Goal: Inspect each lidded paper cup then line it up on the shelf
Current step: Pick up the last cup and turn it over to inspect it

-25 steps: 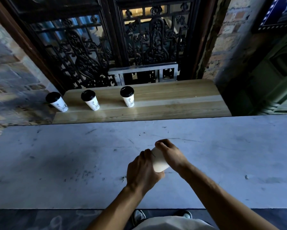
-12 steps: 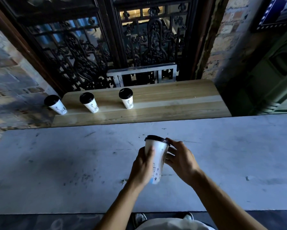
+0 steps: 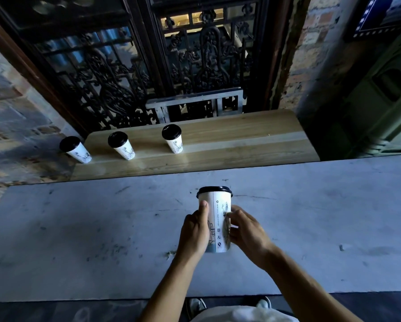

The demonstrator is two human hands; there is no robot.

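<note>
Both hands hold a white paper cup (image 3: 218, 217) with a black lid and printed drawings, upright above the grey table (image 3: 78, 228). My left hand (image 3: 194, 231) wraps its left side with the thumb up the wall. Fingertips of my right hand (image 3: 245, 233) press on its right side. Three more lidded cups stand in a row on the wooden shelf (image 3: 241, 140) beyond the table: one at the far left end (image 3: 75, 149), one beside it (image 3: 121, 145), one nearer the middle (image 3: 172, 138).
Behind the shelf rises a dark ornate iron grille (image 3: 194, 66) with a small metal frame (image 3: 194, 105) at its foot. Brick walls flank it. The shelf's right half carries nothing. My shoes (image 3: 197, 305) show below the table's near edge.
The cup was tipped bottom-toward-me between both hands; it has been turned upright, lid on top, and rotated so the seam side faces me. The shelf cups have not moved.
</note>
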